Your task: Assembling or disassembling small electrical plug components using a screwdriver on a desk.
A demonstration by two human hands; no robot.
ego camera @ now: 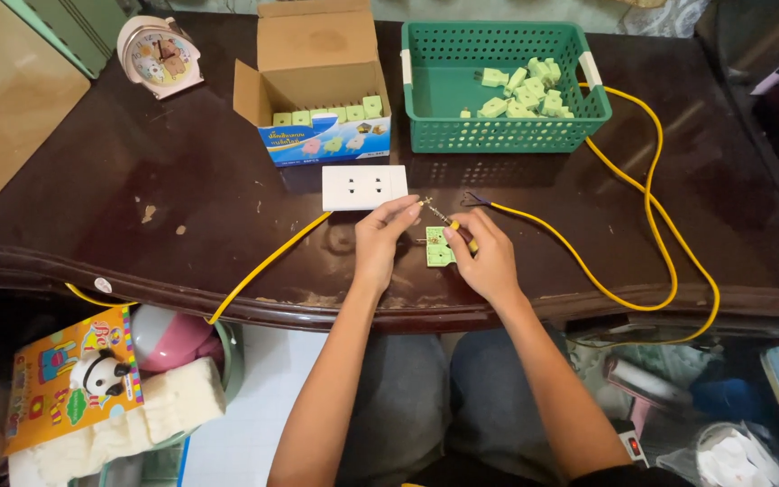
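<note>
The small green plug [439, 246] is pinched on the table [182, 180] by the right hand [489, 257] while a screwdriver [441, 215] is pinched by the left hand [380, 239] (light, rigid plastic probably, best gripped by its edges).

Far left on your dark worktop [182, 180] stands a pink alarm clock [157, 54]. Right of it sits an open cardboard box [317, 86] with a row of pale green pieces along its near side. Far right of centre is a green plastic basket [462, 99] with loose pale green pieces heaped in its right half. A white double socket plate [364, 187] lies just near the box. Below the worktop on the left you have a colourful picture book [56, 388] and a small panda toy [101, 372].
</note>
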